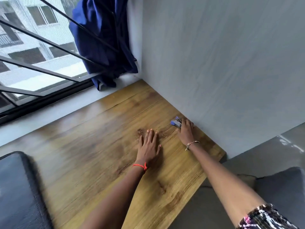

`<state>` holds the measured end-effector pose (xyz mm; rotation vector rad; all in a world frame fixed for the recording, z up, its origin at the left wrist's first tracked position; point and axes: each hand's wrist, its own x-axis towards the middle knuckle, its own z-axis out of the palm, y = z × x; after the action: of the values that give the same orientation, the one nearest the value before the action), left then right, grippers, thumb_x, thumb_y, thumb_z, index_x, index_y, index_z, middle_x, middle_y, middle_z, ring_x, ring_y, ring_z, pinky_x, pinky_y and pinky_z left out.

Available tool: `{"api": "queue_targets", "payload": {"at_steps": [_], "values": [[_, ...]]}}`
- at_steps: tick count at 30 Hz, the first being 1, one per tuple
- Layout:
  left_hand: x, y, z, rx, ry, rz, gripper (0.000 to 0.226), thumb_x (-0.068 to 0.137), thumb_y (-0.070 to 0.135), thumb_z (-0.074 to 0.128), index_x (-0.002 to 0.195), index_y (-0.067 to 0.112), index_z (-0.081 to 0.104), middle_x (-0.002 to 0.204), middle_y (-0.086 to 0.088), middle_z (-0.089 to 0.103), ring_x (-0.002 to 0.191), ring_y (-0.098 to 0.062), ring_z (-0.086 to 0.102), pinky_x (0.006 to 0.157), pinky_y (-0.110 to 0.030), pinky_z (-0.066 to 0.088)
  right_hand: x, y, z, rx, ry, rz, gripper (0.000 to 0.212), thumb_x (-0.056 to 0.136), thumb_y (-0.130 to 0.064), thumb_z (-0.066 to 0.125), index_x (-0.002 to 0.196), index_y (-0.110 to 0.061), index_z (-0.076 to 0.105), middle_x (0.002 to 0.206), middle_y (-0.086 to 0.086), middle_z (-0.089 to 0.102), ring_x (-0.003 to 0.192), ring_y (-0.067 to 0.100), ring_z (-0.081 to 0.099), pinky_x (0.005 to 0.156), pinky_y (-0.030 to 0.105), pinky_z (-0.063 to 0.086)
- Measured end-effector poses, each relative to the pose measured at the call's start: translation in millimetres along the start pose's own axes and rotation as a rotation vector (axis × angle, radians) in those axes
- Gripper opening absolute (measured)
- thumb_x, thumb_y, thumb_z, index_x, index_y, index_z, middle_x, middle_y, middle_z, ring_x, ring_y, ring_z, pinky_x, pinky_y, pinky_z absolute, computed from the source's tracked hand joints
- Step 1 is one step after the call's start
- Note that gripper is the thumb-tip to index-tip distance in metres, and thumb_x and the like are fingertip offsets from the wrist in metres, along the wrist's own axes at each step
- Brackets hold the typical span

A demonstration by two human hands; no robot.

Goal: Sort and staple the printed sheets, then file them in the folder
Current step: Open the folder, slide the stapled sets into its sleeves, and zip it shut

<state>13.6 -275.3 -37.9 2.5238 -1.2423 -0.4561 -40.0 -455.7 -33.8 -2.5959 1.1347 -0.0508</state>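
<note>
A small blue and silver stapler [176, 122] lies on the wooden table [99, 146] close to the grey wall. My right hand [186, 130] reaches to it, with fingers curled around its near end. My left hand [149, 144] lies flat on the bare tabletop, fingers straight, a little to the left of the stapler. No sheets or folder are in view.
A grey wall [231, 71] borders the table on the right. A window with black bars [41, 63] and a bunched blue curtain [105, 43] stand at the back left. A dark cushioned seat [18, 192] is at the lower left, a grey cushion [283, 187] lower right.
</note>
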Motion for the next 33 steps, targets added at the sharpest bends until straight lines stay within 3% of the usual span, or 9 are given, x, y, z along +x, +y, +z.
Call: {"api": "queue_targets", "payload": {"at_steps": [3,6,7,10,12,15,17,21,33], "values": [[-1.3,-5.4,2.5,-0.004,-0.027,0.021,0.087,0.077,0.055,-0.004,0.149,0.011,0.015,0.157,-0.013,0.005,0.145,-0.029,0.003,0.111,-0.043,-0.012,2.6,-3.2,4.8,0.015,0.042,-0.002,0.032,0.085,-0.005,0.05,0.116,0.003,0.052,0.118,0.021,0.049,0.116,0.037,0.042,0.096,0.046,0.037],[-1.2,-9.0,0.0,0.052,-0.042,0.015,0.074,0.085,0.05,0.015,0.139,0.007,0.042,0.148,-0.017,0.034,0.135,-0.034,0.035,0.109,-0.053,0.021,2.8,-12.8,4.5,0.037,0.058,0.013,0.024,0.086,-0.003,0.049,0.107,0.005,0.055,0.118,0.022,0.05,0.114,0.037,0.044,0.094,0.044,0.036],[-1.5,-12.0,-1.1,0.038,-0.043,0.016,0.075,0.084,0.051,0.015,0.138,0.007,0.043,0.147,-0.018,0.035,0.135,-0.034,0.036,0.108,-0.054,0.024,1.6,-18.4,4.1,0.039,0.057,0.006,0.023,0.086,-0.004,0.05,0.107,0.005,0.055,0.119,0.021,0.05,0.115,0.036,0.044,0.093,0.042,0.036],[-10.5,-25.8,-7.9,-0.01,-0.041,-0.016,0.093,0.073,0.06,-0.005,0.149,0.01,0.016,0.157,-0.013,0.003,0.145,-0.028,0.0,0.115,-0.047,-0.002,-4.9,-42.4,5.1,0.098,0.048,-0.04,0.024,0.086,-0.007,0.051,0.108,0.005,0.055,0.119,0.02,0.05,0.118,0.035,0.044,0.094,0.04,0.036],[-21.7,-39.9,-12.8,0.017,0.012,-0.076,0.096,0.068,0.061,-0.011,0.15,0.014,0.008,0.158,-0.009,-0.005,0.145,-0.023,-0.007,0.115,-0.043,-0.008,-13.3,-65.1,8.4,0.146,0.038,-0.084,0.025,0.087,-0.008,0.051,0.109,0.004,0.055,0.12,0.021,0.05,0.117,0.035,0.044,0.094,0.039,0.036],[-46.5,-64.2,-27.9,0.052,0.063,-0.164,0.089,0.074,0.061,-0.009,0.15,0.016,0.004,0.158,-0.006,-0.007,0.145,-0.019,-0.008,0.115,-0.04,-0.008,-32.6,-108.2,17.3,0.197,-0.014,-0.163,0.026,0.088,-0.012,0.053,0.11,0.002,0.056,0.121,0.019,0.049,0.118,0.033,0.044,0.092,0.037,0.036],[-66.1,-83.3,-37.4,0.059,0.101,-0.227,0.075,0.088,0.058,0.006,0.15,0.016,0.006,0.158,-0.006,-0.007,0.146,-0.018,-0.007,0.115,-0.04,-0.006,-50.2,-139.5,25.9,0.239,-0.055,-0.228,0.027,0.088,-0.013,0.055,0.11,0.002,0.055,0.121,0.019,0.049,0.117,0.032,0.045,0.094,0.036,0.035],[-114.9,-121.3,-58.8,0.064,0.205,-0.314,0.089,0.072,0.058,-0.01,0.15,0.016,0.007,0.158,-0.004,-0.003,0.146,-0.017,-0.006,0.115,-0.04,-0.007,-95.4,-199.2,47.0,0.296,-0.12,-0.347,0.027,0.086,-0.013,0.056,0.107,0.004,0.056,0.117,0.022,0.051,0.114,0.034,0.047,0.094,0.037,0.034],[-273.5,-207.6,-86.2,0.017,0.326,-0.496,0.084,0.078,0.055,-0.004,0.149,0.014,0.014,0.158,-0.004,0.003,0.146,-0.017,-0.003,0.116,-0.045,-0.003,-227.8,-290.9,93.4,0.22,-0.255,-0.52,0.029,0.086,-0.012,0.054,0.11,0.004,0.056,0.113,0.022,0.053,0.112,0.032,0.047,0.092,0.031,0.034]]}}
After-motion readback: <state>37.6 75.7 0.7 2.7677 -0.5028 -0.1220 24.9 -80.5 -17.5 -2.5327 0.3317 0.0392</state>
